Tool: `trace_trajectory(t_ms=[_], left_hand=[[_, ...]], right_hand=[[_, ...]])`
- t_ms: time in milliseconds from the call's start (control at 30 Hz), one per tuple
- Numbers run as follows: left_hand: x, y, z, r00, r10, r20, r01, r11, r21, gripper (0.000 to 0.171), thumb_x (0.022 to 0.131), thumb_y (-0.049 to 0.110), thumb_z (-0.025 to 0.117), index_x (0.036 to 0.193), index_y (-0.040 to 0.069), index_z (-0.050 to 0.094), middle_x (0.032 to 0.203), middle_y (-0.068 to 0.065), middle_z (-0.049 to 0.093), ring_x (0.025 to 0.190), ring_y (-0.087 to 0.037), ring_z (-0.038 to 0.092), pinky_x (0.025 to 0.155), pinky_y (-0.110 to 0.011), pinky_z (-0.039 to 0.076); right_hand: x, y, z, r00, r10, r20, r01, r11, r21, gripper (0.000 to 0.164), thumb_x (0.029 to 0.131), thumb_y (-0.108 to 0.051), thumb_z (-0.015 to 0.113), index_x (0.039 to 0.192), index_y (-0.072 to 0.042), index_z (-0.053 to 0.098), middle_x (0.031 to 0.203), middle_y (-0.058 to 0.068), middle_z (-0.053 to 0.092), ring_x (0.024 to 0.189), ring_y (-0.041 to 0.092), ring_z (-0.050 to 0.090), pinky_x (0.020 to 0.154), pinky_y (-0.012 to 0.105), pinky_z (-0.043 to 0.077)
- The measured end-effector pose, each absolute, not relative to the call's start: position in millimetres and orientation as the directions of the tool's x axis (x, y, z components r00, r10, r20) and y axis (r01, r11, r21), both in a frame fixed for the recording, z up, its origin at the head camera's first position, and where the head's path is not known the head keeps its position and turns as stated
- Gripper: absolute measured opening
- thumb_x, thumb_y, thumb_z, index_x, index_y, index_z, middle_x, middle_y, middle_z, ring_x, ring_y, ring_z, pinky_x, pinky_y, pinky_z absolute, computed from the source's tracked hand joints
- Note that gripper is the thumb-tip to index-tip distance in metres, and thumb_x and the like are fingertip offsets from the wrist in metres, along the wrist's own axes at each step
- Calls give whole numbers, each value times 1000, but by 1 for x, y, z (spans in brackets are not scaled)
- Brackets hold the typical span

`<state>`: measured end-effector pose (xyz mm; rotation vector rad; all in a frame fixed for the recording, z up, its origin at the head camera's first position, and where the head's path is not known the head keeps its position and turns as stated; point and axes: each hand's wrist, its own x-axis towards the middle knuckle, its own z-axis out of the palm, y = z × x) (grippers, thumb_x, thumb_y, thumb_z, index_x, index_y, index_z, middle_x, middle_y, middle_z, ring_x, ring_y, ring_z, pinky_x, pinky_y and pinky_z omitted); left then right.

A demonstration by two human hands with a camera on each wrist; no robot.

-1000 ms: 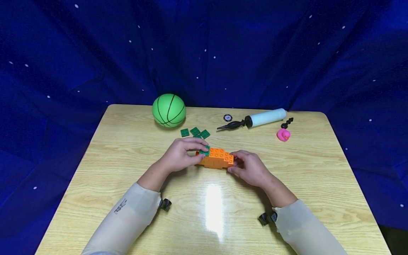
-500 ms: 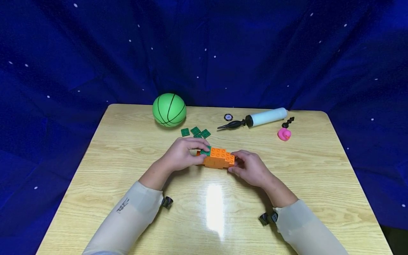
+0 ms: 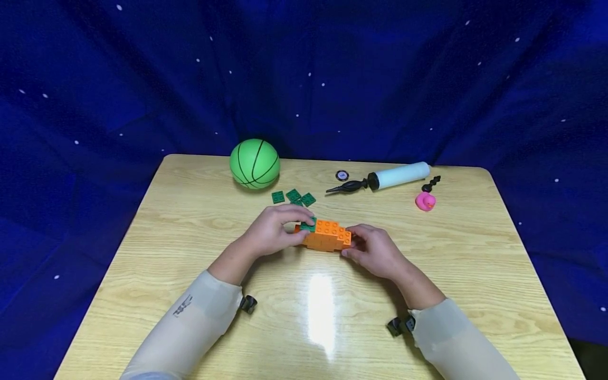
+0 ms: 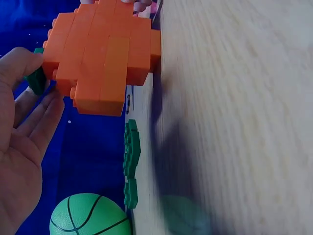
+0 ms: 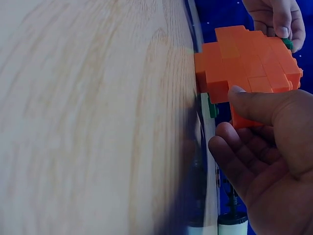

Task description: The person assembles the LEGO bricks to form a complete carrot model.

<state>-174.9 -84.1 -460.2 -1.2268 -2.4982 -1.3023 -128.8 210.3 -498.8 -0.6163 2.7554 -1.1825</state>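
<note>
An orange structure of toy building bricks (image 3: pixel 325 241) stands on the table between the two hands, stepped at its ends. My left hand (image 3: pixel 271 232) pinches a flat green building brick (image 3: pixel 307 225) between thumb and fingers at the top left of the structure. In the left wrist view that green brick (image 4: pixel 36 73) sits against the studded side of the orange bricks. My right hand (image 3: pixel 375 252) holds the structure's right end, thumb on the near face. From the right wrist view, the thumb presses the orange bricks (image 5: pixel 254 63) while the fingers curl behind them.
Several loose green bricks (image 3: pixel 294 195) lie just beyond the left hand, near a green ball (image 3: pixel 255 164). Farther right are a round chip (image 3: pixel 342 175), a hand pump (image 3: pixel 401 176), a small black piece (image 3: pixel 430 183) and a pink rubber duck (image 3: pixel 425 201).
</note>
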Motion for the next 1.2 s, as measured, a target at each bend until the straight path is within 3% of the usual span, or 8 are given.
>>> trace_trajectory(t_ms=[200,300,633,800,933,1200], left_hand=[[-175,-83,-459,-696,629,346,650,348,675,42,92,20,80,133,17,69,131,4,69,124,-15,61,105,-38,50],[-176,-85,-459,-697,636,330,642,351,681,48,92,25,81,137,17,66,135,3,67,128,-16,59,109,-41,48],[-176,-87,-465,-727,627,280,599,379,705,56,89,24,85,140,17,64,138,1,66,122,-17,62,104,-42,51],[-174,-86,-470,-757,615,221,554,423,717,51,90,23,84,138,20,66,136,1,68,120,-19,65,103,-42,53],[-174,-85,-470,-760,611,222,550,423,720,48,90,21,84,135,16,68,131,0,70,116,-19,67,99,-41,55],[-173,-88,-471,-755,611,239,561,413,717,46,89,20,85,133,19,70,128,0,72,111,-16,68,92,-38,58]], right_hand=[[-128,211,-499,-924,-378,62,-308,637,-707,46,89,-13,84,129,1,67,111,7,70,91,15,68,77,30,60],[-128,211,-499,-923,-379,63,-308,633,-710,45,89,-13,84,129,0,67,111,6,70,91,14,68,77,30,60],[-130,209,-499,-923,-378,71,-313,629,-712,46,88,-11,84,129,1,67,110,6,70,90,14,68,77,31,60],[-133,210,-497,-915,-401,49,-313,628,-712,48,88,-12,85,130,2,67,109,6,70,90,15,68,78,31,60],[-140,216,-495,-891,-454,15,-338,642,-688,48,87,-10,84,131,0,67,111,6,70,94,18,67,82,36,59],[-160,214,-488,-865,-502,8,-394,669,-630,35,95,1,68,130,-3,68,121,10,71,101,22,67,88,43,57]])
